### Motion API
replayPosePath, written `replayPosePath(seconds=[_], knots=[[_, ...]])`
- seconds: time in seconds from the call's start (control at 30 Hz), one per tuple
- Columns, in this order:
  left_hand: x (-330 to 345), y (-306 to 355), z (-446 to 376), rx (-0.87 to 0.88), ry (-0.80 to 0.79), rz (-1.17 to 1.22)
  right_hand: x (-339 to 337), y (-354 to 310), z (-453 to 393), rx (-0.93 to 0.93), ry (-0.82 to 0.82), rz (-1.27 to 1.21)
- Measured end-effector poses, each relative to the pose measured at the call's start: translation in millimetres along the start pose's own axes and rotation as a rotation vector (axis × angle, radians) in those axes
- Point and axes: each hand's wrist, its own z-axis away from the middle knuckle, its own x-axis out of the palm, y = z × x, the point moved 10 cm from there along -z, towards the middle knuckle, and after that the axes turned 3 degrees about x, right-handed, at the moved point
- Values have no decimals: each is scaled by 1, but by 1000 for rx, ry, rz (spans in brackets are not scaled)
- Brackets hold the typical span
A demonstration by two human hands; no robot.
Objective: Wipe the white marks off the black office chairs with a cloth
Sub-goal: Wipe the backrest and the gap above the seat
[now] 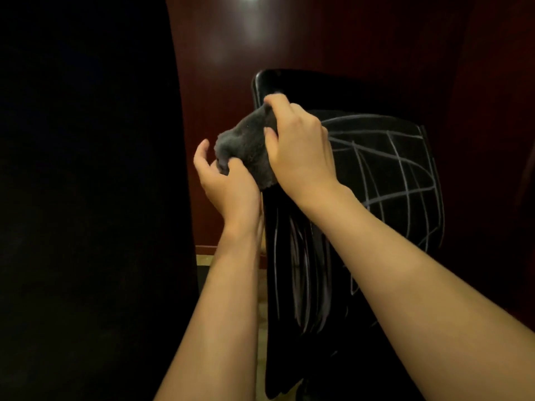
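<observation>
cloth [249, 146], grey and fuzzy, sat bunched between both hands up at the left top corner of the black chair [376, 256], in front of the chair's backrest. nearest the camera, two bare forearms reached up from the bottom edge of the view. the chair back ran under them, its lower part streaked with long pale vertical strokes. further up, the left hand [228, 183] had its fingers curled into the lower left end of the cloth, thumb raised clear beside it. the right hand [298, 149] gripped the cloth's upper right part, fingers bent over the top fold and thumb pressed into its side, just beside the chair's glossy top rim. to the right of that hand the white marks [390, 175] crossed the backrest in a rough grid of curved lines, reaching to the chair's right edge. a large dark shape [86, 198] filled the whole left side of the view, too dim to tell what it was. behind the chair stood a reddish-brown wood wall [220, 53] with a bright glare spot near its top, and a strip of pale floor [205, 260] showed at its foot.
</observation>
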Motion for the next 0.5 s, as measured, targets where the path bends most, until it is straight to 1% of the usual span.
replayPosePath(seconds=[0.07,0.1,0.27,0.4,0.5], knots=[[1,5,-3,12,-37,112,6,2,-4,30,-25,59],[0,6,-2,16,-42,130,9,3,-3,44,-36,92],[-3,-21,1,-88,-117,38,12,7,8,48,-51,210],[4,-27,6,-41,-229,-5,12,8,29,68,-58,224],[4,-47,17,-165,-264,51,16,11,49,86,-90,194]])
